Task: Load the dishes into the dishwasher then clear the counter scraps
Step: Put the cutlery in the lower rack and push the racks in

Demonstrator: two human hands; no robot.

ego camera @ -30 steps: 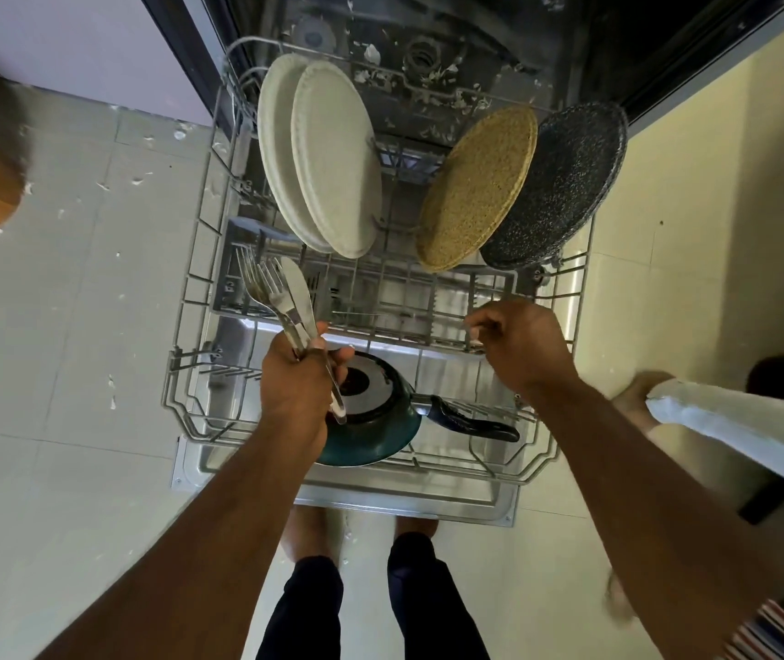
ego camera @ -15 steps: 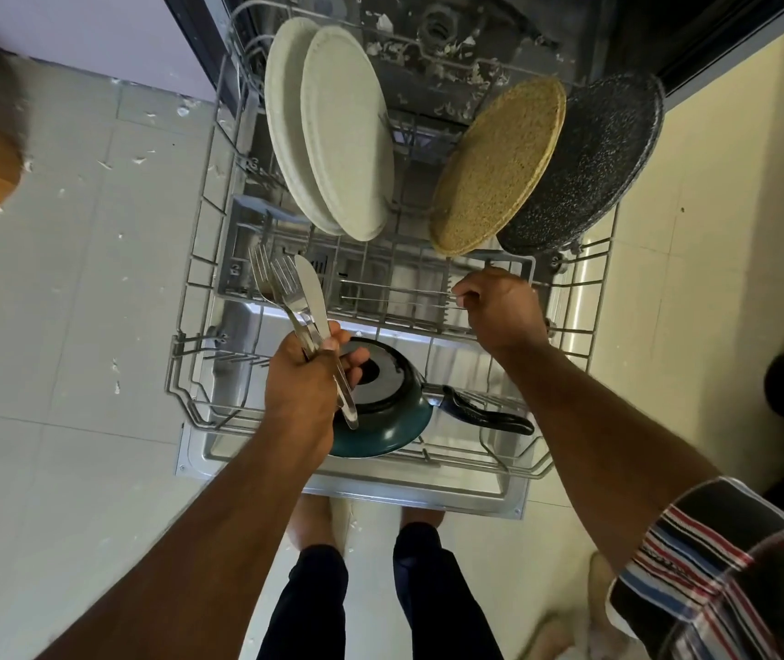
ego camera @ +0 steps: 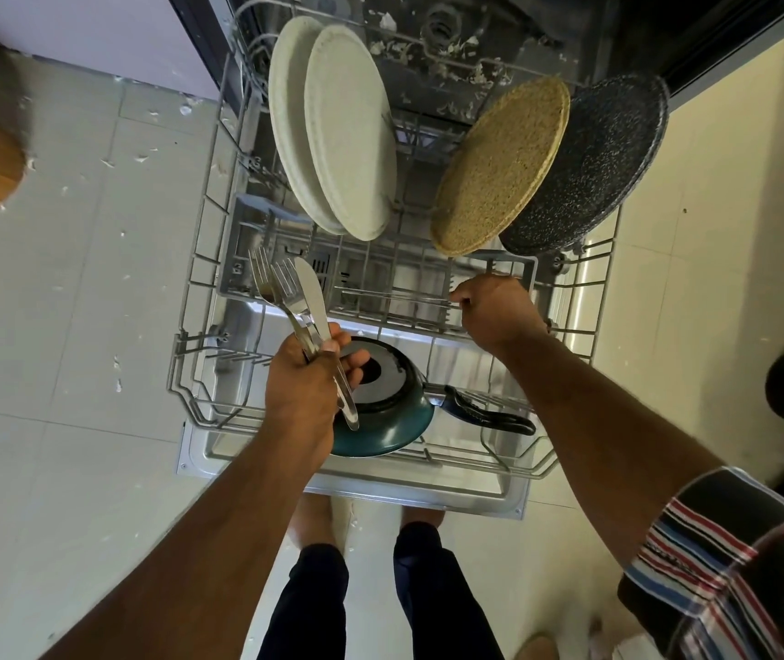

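Steel cutlery [ego camera: 292, 302], two forks and one knife, is gripped in the left hand [ego camera: 306, 388], tips pointing away toward the grey cutlery basket [ego camera: 256, 216] in the pulled-out rack [ego camera: 190, 297]. Behind stand four plates on edge: two white [ego camera: 347, 131], one tan [ego camera: 499, 164], one dark speckled [ego camera: 590, 159]. One teal pan [ego camera: 390, 412] lies upside down below, handle rightward. The right hand [ego camera: 499, 312] curls on the rack wires.

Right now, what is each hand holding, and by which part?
The left hand grips two metal forks and a table knife by their handles. The right hand is curled at the grey wire rack; whether it grips anything cannot be told.
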